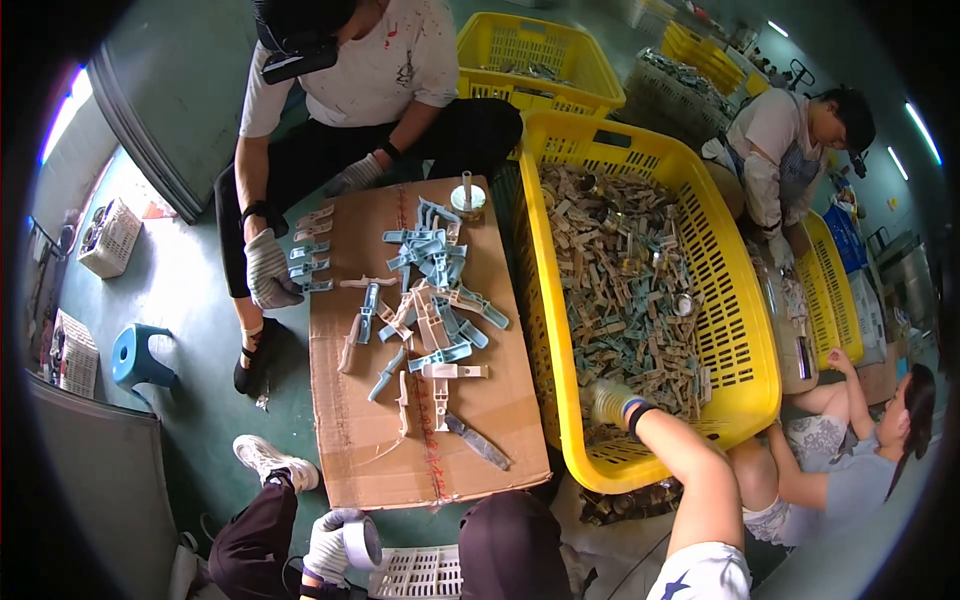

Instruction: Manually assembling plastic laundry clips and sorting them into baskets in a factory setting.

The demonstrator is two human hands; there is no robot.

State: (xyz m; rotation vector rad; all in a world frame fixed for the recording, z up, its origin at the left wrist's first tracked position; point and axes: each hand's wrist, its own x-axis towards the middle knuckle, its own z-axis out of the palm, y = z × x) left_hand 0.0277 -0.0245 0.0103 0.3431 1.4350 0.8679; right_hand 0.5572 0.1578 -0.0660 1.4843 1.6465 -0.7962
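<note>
My left hand, in a striped knit glove, is closed around a pale grey ring that looks like a tape roll, just below the cardboard's front edge. My right hand, also gloved, reaches into the near-left corner of a large yellow crate. Its fingers are hidden among many small beige and blue-green plastic clip-like pieces. Left of the crate, a cardboard sheet bears a loose heap of blue pieces and beige pieces. A dark flat blade-like tool rests near its front.
Across the cardboard a seated co-worker's gloved hand is beside a row of pieces. Another yellow crate stands behind. Two more people sit at the right. A blue stool and a white basket are on the floor.
</note>
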